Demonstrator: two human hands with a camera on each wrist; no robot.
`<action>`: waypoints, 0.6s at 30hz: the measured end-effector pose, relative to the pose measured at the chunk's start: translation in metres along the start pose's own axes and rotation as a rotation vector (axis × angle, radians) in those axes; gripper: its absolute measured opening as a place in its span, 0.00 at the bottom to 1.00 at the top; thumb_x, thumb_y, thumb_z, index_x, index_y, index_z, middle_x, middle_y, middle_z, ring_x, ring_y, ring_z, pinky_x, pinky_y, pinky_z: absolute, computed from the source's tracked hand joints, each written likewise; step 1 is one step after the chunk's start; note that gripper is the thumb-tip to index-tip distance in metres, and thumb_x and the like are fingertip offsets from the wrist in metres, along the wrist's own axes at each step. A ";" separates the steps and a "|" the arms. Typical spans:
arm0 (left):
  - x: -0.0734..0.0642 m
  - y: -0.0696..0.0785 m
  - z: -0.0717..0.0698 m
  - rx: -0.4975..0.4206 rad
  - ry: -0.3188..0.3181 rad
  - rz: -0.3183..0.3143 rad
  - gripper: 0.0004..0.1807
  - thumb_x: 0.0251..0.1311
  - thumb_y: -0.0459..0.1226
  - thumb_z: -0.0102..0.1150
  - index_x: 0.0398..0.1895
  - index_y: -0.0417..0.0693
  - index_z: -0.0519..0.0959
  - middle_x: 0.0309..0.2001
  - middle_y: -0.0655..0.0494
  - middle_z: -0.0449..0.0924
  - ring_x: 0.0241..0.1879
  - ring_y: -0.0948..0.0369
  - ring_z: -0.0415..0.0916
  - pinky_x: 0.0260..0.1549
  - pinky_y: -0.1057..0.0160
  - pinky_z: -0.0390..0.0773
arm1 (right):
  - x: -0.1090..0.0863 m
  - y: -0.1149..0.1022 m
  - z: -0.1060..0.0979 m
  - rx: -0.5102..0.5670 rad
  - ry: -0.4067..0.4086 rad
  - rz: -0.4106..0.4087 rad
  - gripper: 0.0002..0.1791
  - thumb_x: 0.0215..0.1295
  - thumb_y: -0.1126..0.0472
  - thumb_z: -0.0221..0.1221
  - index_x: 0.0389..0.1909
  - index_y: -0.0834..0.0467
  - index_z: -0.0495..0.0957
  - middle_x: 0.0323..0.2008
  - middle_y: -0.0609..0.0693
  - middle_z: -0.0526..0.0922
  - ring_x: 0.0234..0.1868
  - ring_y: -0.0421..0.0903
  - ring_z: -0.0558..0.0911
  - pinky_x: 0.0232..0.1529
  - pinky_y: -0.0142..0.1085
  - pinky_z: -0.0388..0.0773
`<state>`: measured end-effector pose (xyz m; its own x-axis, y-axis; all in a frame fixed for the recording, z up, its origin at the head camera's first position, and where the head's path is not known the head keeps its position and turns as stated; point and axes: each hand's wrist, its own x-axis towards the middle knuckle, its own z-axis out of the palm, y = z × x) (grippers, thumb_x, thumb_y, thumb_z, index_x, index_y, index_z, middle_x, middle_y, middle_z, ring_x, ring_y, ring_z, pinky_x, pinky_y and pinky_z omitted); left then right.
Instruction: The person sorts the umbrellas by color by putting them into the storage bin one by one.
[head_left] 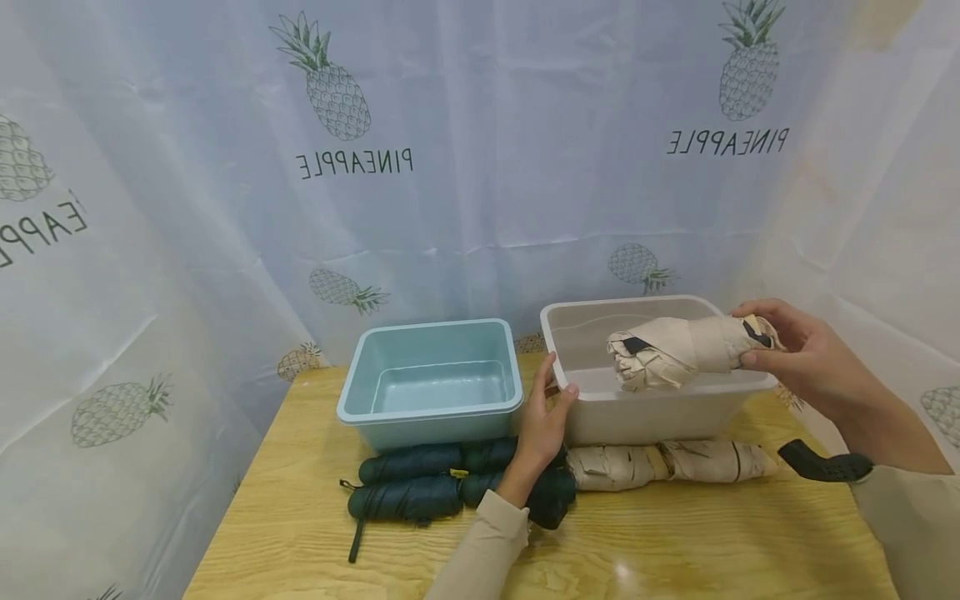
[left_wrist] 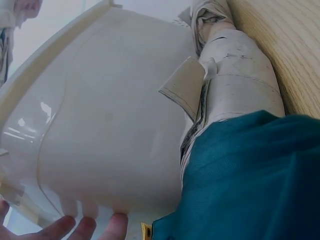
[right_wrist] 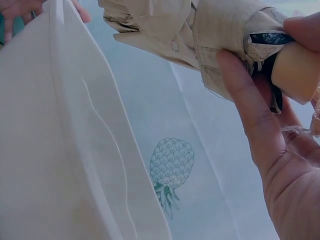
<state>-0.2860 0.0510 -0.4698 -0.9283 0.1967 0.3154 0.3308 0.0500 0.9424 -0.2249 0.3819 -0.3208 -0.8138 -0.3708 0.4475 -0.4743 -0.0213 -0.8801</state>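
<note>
Beige sleeves came nearest the camera, reaching up from the lower edge. Beyond them lay folded umbrellas: dark umbrellas before the blue bin, the left arm crossing over some of them, and a beige umbrella before the pale bin. The left hand touched the pale bin's near left corner, thumb spread wide from fingers resting against the outer wall. The right hand gripped another folded umbrella by one end — thumb and fingers curled around it — above the pale bin, hiding part of its interior. Bins and umbrellas stood or lay on a wood-grain table, with a curtain of printed pineapples and mirrored lettering hanging behind. Both bins looked smooth, rectangular and round-cornered; the held umbrella was wrinkled cloth, bound by a broad band — the dark ones were rolled more tightly
</note>
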 end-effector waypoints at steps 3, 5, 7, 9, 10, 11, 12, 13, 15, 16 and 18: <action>0.000 0.000 0.000 -0.003 0.002 0.006 0.36 0.73 0.54 0.52 0.81 0.68 0.55 0.73 0.50 0.68 0.67 0.50 0.72 0.57 0.46 0.79 | 0.008 -0.001 -0.001 -0.025 0.027 0.028 0.30 0.65 0.87 0.47 0.67 0.66 0.67 0.72 0.49 0.58 0.53 0.36 0.78 0.47 0.28 0.81; 0.000 0.000 0.000 -0.008 0.001 0.013 0.35 0.74 0.53 0.52 0.81 0.67 0.55 0.73 0.49 0.68 0.66 0.49 0.72 0.57 0.45 0.79 | 0.014 -0.001 -0.002 -0.032 0.034 0.044 0.30 0.66 0.86 0.47 0.67 0.65 0.66 0.70 0.49 0.60 0.53 0.37 0.78 0.47 0.28 0.81; 0.000 0.000 -0.001 -0.012 0.000 0.014 0.35 0.74 0.53 0.52 0.81 0.68 0.55 0.73 0.49 0.68 0.66 0.49 0.72 0.57 0.46 0.79 | 0.021 0.000 -0.004 -0.018 0.030 0.054 0.29 0.67 0.85 0.47 0.67 0.66 0.66 0.66 0.50 0.63 0.52 0.38 0.78 0.48 0.28 0.81; 0.000 0.000 -0.001 -0.015 0.003 0.012 0.35 0.74 0.52 0.52 0.81 0.69 0.55 0.73 0.48 0.68 0.66 0.49 0.72 0.57 0.45 0.79 | 0.029 0.001 -0.005 -0.002 0.021 0.069 0.29 0.68 0.85 0.47 0.67 0.65 0.66 0.62 0.52 0.66 0.50 0.38 0.79 0.48 0.30 0.82; 0.000 0.000 -0.001 -0.019 0.004 0.011 0.35 0.74 0.52 0.52 0.81 0.69 0.55 0.73 0.48 0.68 0.66 0.48 0.72 0.57 0.45 0.79 | 0.032 0.002 -0.005 0.009 0.015 0.077 0.28 0.68 0.84 0.47 0.67 0.65 0.66 0.60 0.52 0.67 0.50 0.38 0.79 0.48 0.30 0.82; 0.001 0.000 -0.001 -0.020 0.007 0.009 0.35 0.74 0.52 0.52 0.81 0.69 0.55 0.73 0.48 0.69 0.66 0.48 0.72 0.57 0.45 0.79 | 0.036 0.003 -0.006 0.015 0.012 0.087 0.28 0.69 0.84 0.47 0.68 0.64 0.66 0.59 0.52 0.68 0.50 0.38 0.79 0.48 0.31 0.82; 0.001 0.000 -0.001 -0.020 0.009 0.006 0.35 0.74 0.52 0.52 0.81 0.70 0.55 0.72 0.49 0.69 0.66 0.49 0.72 0.56 0.45 0.80 | 0.039 0.004 -0.006 0.022 0.010 0.099 0.28 0.69 0.83 0.47 0.68 0.64 0.66 0.58 0.52 0.69 0.49 0.38 0.80 0.48 0.31 0.83; 0.001 0.000 -0.001 -0.020 0.011 0.004 0.35 0.73 0.52 0.52 0.81 0.70 0.55 0.72 0.49 0.69 0.66 0.49 0.72 0.56 0.45 0.80 | 0.042 0.004 -0.007 0.023 0.010 0.110 0.27 0.70 0.83 0.47 0.68 0.63 0.66 0.57 0.51 0.70 0.49 0.38 0.80 0.49 0.32 0.83; 0.002 0.000 -0.001 -0.023 0.011 0.002 0.35 0.73 0.52 0.53 0.81 0.71 0.55 0.72 0.50 0.69 0.66 0.49 0.72 0.56 0.46 0.80 | 0.047 0.006 -0.008 0.020 0.015 0.132 0.27 0.71 0.81 0.48 0.68 0.62 0.67 0.55 0.50 0.72 0.48 0.39 0.81 0.49 0.32 0.83; 0.002 0.000 0.000 -0.024 0.008 0.001 0.35 0.73 0.53 0.52 0.80 0.71 0.55 0.73 0.50 0.68 0.66 0.49 0.72 0.56 0.46 0.80 | 0.050 0.007 -0.009 0.014 0.021 0.142 0.27 0.71 0.81 0.48 0.68 0.61 0.67 0.55 0.50 0.72 0.49 0.39 0.81 0.49 0.33 0.83; 0.002 0.000 0.001 -0.021 0.003 -0.002 0.35 0.73 0.53 0.52 0.80 0.72 0.55 0.73 0.51 0.67 0.66 0.50 0.72 0.56 0.47 0.80 | 0.054 0.008 -0.010 0.002 0.032 0.158 0.26 0.71 0.80 0.49 0.67 0.61 0.68 0.55 0.49 0.73 0.48 0.39 0.81 0.49 0.33 0.83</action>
<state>-0.2879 0.0523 -0.4692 -0.9294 0.1937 0.3143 0.3257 0.0293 0.9450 -0.2761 0.3709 -0.3026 -0.8886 -0.3398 0.3081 -0.3387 0.0332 -0.9403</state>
